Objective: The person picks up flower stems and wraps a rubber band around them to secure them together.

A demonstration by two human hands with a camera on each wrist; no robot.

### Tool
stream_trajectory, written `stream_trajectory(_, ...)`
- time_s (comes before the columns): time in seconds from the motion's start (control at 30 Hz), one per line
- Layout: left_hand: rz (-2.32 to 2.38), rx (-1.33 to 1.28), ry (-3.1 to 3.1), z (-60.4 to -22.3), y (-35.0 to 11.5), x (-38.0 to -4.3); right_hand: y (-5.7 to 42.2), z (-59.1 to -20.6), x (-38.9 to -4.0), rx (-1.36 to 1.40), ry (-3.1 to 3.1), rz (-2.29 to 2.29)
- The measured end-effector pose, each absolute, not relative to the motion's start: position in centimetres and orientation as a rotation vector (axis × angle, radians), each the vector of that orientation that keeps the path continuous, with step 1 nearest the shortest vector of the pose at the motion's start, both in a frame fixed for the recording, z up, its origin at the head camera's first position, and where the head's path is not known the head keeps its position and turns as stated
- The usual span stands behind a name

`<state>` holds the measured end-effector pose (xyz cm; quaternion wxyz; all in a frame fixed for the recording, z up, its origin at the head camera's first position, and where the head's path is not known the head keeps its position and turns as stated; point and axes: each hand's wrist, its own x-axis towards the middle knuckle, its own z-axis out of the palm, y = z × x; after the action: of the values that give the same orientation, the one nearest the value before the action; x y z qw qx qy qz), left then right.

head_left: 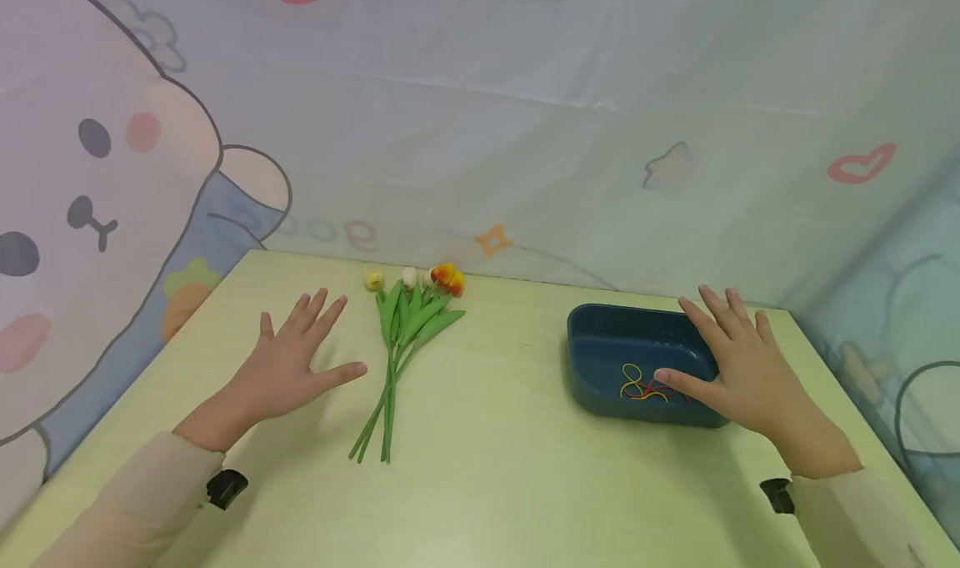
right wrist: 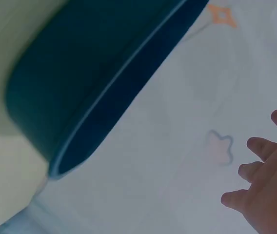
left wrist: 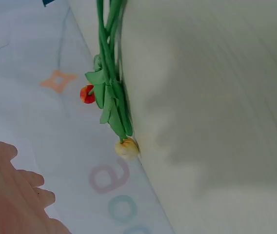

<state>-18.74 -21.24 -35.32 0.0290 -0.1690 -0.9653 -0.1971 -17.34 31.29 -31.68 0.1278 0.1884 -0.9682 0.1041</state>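
Note:
Both hands are held above the table with fingers spread and nothing in them. My left hand is just left of a bunch of artificial tulips, its thumb pointing toward their stems. The tulips lie with yellow, white and orange-red heads at the back and their green stems crossing toward the front. In the left wrist view the stems run down to a yellow head. My right hand hovers over the right side of a dark blue basin, hiding part of it. Yellow and red elastic bands lie inside the basin.
The pale yellow-green table reaches back to a hanging cloth printed with a cartoon bear and small shapes. More printed cloth hangs along the right side. A dark band shows at each sleeve cuff.

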Motion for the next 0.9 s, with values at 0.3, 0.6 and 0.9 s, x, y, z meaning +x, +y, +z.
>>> stream_trajectory(0.3,-0.961,-0.482,-2.932,-35.1,-20.5,-20.1,27.5,-30.6,-19.0,0.641,-2.766,0.435)
stream_trajectory(0.6,-1.172,-0.461,-2.889,-36.0,-19.2,-21.1,23.3,-30.8,-20.0,0.677,-2.786,0.593)
stream_trajectory(0.9,-1.305,-0.435,-2.858,-36.8,-18.4,-21.8,18.6,-31.6,-21.0,0.708,-2.781,0.704)
